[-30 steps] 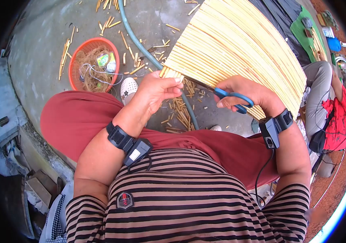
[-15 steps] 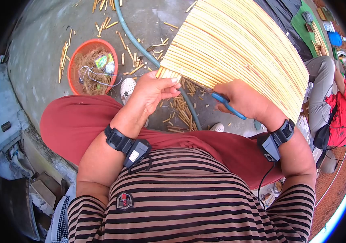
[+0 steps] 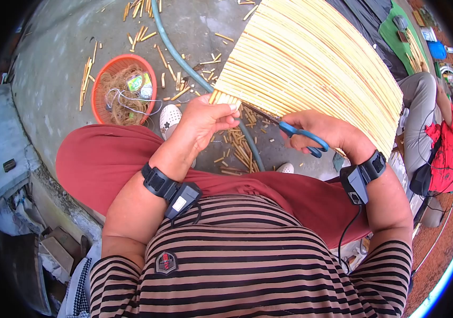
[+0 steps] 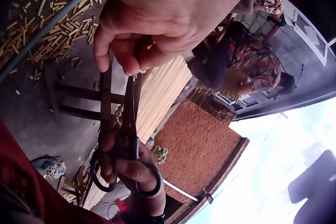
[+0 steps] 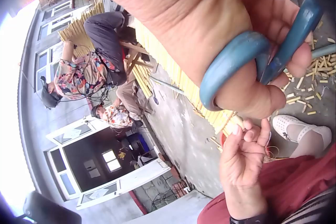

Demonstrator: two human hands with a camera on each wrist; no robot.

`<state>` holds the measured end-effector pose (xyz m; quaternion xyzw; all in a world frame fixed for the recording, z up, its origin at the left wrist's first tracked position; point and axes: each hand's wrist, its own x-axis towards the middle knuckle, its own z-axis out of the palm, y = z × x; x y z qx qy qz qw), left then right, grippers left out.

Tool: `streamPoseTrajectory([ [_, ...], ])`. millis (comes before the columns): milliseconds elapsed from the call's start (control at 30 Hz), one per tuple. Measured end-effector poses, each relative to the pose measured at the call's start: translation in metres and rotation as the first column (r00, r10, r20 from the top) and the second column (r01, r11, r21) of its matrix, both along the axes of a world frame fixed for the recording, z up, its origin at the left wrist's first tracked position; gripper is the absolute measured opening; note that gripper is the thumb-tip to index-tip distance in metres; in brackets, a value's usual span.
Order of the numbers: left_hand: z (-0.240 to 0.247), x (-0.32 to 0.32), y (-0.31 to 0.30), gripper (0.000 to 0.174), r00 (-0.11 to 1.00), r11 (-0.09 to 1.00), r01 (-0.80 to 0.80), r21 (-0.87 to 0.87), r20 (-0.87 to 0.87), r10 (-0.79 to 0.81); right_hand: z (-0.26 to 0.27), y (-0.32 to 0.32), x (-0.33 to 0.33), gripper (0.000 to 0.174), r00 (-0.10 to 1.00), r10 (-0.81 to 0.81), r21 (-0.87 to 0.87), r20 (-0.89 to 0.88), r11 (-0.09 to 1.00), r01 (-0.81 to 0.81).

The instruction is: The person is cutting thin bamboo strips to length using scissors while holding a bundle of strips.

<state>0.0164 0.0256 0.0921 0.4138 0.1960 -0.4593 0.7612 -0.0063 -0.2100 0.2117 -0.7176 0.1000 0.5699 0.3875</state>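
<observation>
A large mat of pale yellow reed stalks (image 3: 311, 58) spreads out in front of me in the head view. My left hand (image 3: 205, 117) pinches the stalk ends at its near left corner between thumb and fingers. My right hand (image 3: 319, 127) holds blue-handled scissors (image 3: 311, 139), thumb and fingers through the loops. Their dark blades lie along the mat's near edge, pointing to the left hand. In the left wrist view the scissor blades (image 4: 131, 111) stand slightly apart, tips right at the left fingertips. A blue loop (image 5: 233, 58) rings the right thumb in the right wrist view.
An orange basket (image 3: 93, 95) of tangled fibre stands on the concrete at left. A green hose (image 3: 176, 50) crosses the floor among cut reed pieces (image 3: 239, 146). A dark wooden frame (image 4: 84, 92) stands beneath the mat. Other people (image 5: 92, 71) sit working nearby.
The scissor handles came together half a second ago and are spread apart again now. The left hand keeps its hold at the mat's corner, nearly still.
</observation>
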Motion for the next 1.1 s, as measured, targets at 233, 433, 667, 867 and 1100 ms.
streamPoseTrajectory([
  [233,-0.006,-0.01,-0.001,0.011,0.981,0.975,-0.171,-0.138,-0.117,0.156,-0.003,0.009,-0.001,0.014,0.994,-0.007,-0.046,0.107,0.999,0.012],
  [433,-0.009,-0.008,-0.005,0.006,0.959,0.957,-0.283,-0.07,-0.055,0.279,-0.013,0.021,-0.003,0.012,0.98,-0.024,-0.063,0.2,0.997,0.038],
  [667,-0.016,0.004,-0.005,0.005,0.961,0.963,-0.271,-0.003,0.054,0.271,-0.026,0.022,-0.022,0.011,0.531,0.585,-0.558,0.613,0.796,-0.233],
  [867,-0.013,0.016,0.005,0.005,0.959,0.961,-0.277,-0.013,0.058,0.277,-0.006,0.027,-0.004,0.011,0.962,-0.239,0.03,0.133,0.971,0.237],
  [1100,-0.005,0.014,0.003,0.007,0.96,0.962,-0.271,0.025,0.077,0.269,-0.004,0.018,0.02,0.021,0.996,-0.08,0.044,0.028,0.996,0.079],
])
